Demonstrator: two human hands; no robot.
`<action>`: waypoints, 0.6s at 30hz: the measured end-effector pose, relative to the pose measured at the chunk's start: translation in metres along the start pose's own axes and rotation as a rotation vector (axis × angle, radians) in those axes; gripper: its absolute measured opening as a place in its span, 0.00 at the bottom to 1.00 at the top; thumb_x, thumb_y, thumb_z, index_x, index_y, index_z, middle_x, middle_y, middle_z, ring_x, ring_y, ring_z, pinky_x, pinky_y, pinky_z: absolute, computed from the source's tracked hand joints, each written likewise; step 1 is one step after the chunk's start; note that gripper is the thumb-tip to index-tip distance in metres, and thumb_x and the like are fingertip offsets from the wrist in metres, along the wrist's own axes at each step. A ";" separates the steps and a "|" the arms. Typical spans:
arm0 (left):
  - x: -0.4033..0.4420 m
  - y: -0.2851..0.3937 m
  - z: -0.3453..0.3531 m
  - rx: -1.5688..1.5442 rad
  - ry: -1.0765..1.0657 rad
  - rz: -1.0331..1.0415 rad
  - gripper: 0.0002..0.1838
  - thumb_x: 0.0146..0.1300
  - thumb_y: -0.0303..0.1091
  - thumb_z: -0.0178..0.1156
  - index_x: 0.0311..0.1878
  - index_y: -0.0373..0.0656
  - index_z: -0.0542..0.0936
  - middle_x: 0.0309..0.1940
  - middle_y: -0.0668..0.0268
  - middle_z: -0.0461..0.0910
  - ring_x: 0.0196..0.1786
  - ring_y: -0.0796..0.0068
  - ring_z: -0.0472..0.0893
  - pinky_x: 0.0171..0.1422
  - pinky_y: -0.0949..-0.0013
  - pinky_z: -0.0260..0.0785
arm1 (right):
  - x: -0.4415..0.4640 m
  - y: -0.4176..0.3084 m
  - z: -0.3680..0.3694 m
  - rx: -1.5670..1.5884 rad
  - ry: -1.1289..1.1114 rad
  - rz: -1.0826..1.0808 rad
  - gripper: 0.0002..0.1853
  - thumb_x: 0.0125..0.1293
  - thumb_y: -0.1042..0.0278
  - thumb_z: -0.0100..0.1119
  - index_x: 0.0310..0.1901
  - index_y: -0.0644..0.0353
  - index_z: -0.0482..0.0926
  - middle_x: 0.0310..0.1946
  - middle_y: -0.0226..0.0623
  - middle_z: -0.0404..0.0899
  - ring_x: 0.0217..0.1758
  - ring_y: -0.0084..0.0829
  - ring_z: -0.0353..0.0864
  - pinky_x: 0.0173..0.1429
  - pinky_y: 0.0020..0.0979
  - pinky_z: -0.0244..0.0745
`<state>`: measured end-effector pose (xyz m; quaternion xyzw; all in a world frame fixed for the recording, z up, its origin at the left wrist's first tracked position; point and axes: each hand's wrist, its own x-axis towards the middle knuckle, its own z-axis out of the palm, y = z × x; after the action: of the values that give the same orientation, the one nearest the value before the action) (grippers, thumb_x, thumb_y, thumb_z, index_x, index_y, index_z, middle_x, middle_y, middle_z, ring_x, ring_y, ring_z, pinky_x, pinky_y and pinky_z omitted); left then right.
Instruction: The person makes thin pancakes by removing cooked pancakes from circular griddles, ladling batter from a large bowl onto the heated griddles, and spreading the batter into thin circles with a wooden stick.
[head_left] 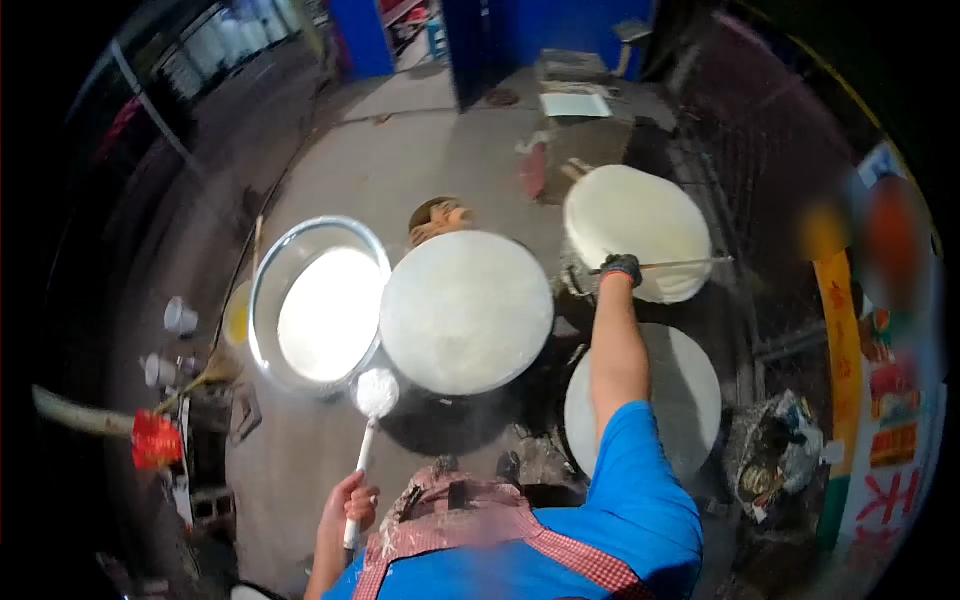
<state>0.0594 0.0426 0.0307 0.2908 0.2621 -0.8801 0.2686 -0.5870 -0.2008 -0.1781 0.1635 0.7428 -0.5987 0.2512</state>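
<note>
My left hand (349,503) is closed round the white handle of a ladle (376,393), whose bowl looks coated or filled with white batter. The ladle's bowl is near the rim of a large metal pot (262,345) with white batter (335,315) inside. Right of the pot lies a round griddle (467,312) with a pale, thin layer across its top. My right hand (620,268), in a dark glove, grips a long thin stick (690,264) over a pale round stack of thin pancakes (635,210). Below my right arm shows a second griddle (685,400), partly hidden.
A brown bowl-like thing (438,220) sits behind the middle griddle. Concrete blocks (212,507) and white cups (180,317) are at left. A plastic bag (790,450) and a printed banner (890,470) are at right. A blue wall (570,35) stands behind.
</note>
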 end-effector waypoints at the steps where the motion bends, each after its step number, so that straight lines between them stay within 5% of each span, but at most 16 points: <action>1: -0.005 0.002 -0.006 -0.036 0.000 0.005 0.14 0.64 0.37 0.42 0.51 0.49 0.69 0.14 0.71 0.58 0.09 0.85 0.55 0.09 0.82 0.51 | -0.012 0.005 0.007 0.130 -0.016 0.078 0.19 0.50 0.50 0.57 0.37 0.56 0.79 0.36 0.37 0.79 0.40 0.31 0.77 0.40 0.38 0.72; 3: -0.008 -0.003 0.005 -0.039 0.007 0.070 0.14 0.64 0.38 0.42 0.51 0.47 0.67 0.14 0.72 0.57 0.09 0.86 0.54 0.08 0.82 0.50 | -0.052 0.009 0.000 0.152 -0.051 0.131 0.23 0.48 0.47 0.60 0.36 0.59 0.79 0.35 0.38 0.79 0.38 0.31 0.78 0.40 0.38 0.72; 4: -0.010 0.004 0.004 -0.005 -0.014 0.076 0.15 0.64 0.39 0.42 0.52 0.48 0.67 0.13 0.72 0.57 0.08 0.86 0.53 0.08 0.82 0.50 | -0.091 0.017 -0.008 0.345 -0.160 -0.068 0.27 0.45 0.40 0.60 0.28 0.63 0.78 0.27 0.40 0.78 0.27 0.35 0.74 0.36 0.37 0.70; 5: -0.014 0.014 -0.002 -0.013 -0.028 0.058 0.16 0.64 0.39 0.42 0.53 0.48 0.66 0.13 0.72 0.57 0.08 0.86 0.54 0.08 0.82 0.50 | -0.140 0.010 -0.025 -0.127 0.046 -0.105 0.29 0.46 0.38 0.58 0.29 0.64 0.78 0.26 0.38 0.78 0.26 0.34 0.74 0.34 0.37 0.70; 6: -0.012 0.026 -0.007 -0.017 -0.057 0.032 0.16 0.64 0.40 0.41 0.53 0.48 0.66 0.13 0.72 0.57 0.09 0.87 0.54 0.08 0.82 0.50 | -0.145 0.038 -0.024 -0.158 0.083 -0.409 0.31 0.49 0.36 0.54 0.29 0.64 0.78 0.26 0.40 0.78 0.27 0.38 0.74 0.32 0.38 0.68; 7: -0.010 0.039 -0.017 -0.008 -0.053 0.067 0.19 0.65 0.40 0.40 0.57 0.48 0.63 0.14 0.71 0.57 0.09 0.87 0.54 0.08 0.81 0.51 | -0.195 0.031 -0.040 -0.701 0.146 -0.599 0.31 0.52 0.36 0.50 0.31 0.64 0.77 0.28 0.43 0.78 0.30 0.44 0.74 0.32 0.39 0.67; 8: -0.009 0.051 -0.019 0.015 -0.024 0.109 0.19 0.65 0.41 0.40 0.57 0.47 0.63 0.13 0.72 0.56 0.09 0.87 0.54 0.08 0.81 0.51 | -0.137 0.088 -0.019 -0.569 0.103 -0.810 0.31 0.55 0.36 0.46 0.35 0.64 0.76 0.28 0.46 0.77 0.29 0.47 0.74 0.28 0.39 0.66; 10: -0.009 0.087 -0.034 -0.010 -0.048 0.102 0.18 0.65 0.41 0.40 0.57 0.50 0.63 0.14 0.72 0.57 0.09 0.86 0.55 0.07 0.82 0.50 | -0.182 0.119 -0.022 -0.485 -0.028 -1.209 0.24 0.56 0.48 0.53 0.41 0.64 0.73 0.17 0.37 0.72 0.13 0.32 0.67 0.17 0.33 0.61; 13: -0.009 0.142 -0.038 0.136 -0.228 0.246 0.19 0.65 0.37 0.41 0.59 0.57 0.60 0.17 0.70 0.60 0.10 0.85 0.55 0.08 0.84 0.50 | -0.307 0.100 -0.021 -0.555 -0.840 -0.509 0.19 0.55 0.61 0.57 0.46 0.62 0.71 0.25 0.38 0.75 0.21 0.31 0.71 0.20 0.31 0.66; 14: -0.010 0.165 -0.035 0.256 -0.245 0.331 0.21 0.64 0.34 0.42 0.61 0.60 0.58 0.18 0.69 0.60 0.11 0.85 0.55 0.09 0.84 0.49 | -0.325 0.111 -0.009 -0.564 -0.942 -0.454 0.17 0.53 0.63 0.59 0.44 0.58 0.73 0.22 0.30 0.71 0.15 0.21 0.64 0.11 0.24 0.56; 15: -0.010 0.190 -0.032 0.349 -0.215 0.396 0.24 0.63 0.32 0.43 0.62 0.62 0.55 0.20 0.68 0.61 0.11 0.85 0.54 0.09 0.85 0.49 | -0.378 0.097 -0.004 -0.949 -0.887 -0.644 0.16 0.52 0.60 0.59 0.40 0.59 0.75 0.22 0.32 0.73 0.18 0.28 0.69 0.18 0.30 0.64; 18: -0.003 0.290 -0.029 0.550 -0.158 0.413 0.29 0.61 0.29 0.46 0.63 0.62 0.51 0.21 0.68 0.62 0.12 0.85 0.55 0.09 0.85 0.49 | -0.408 0.146 0.051 -1.307 -0.971 -1.178 0.18 0.53 0.53 0.54 0.37 0.59 0.77 0.27 0.41 0.77 0.28 0.38 0.75 0.32 0.37 0.69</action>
<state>0.2533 -0.1470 -0.0758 0.3302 -0.0707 -0.8646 0.3721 -0.1641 -0.1928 -0.0720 -0.6618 0.7055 -0.1045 0.2309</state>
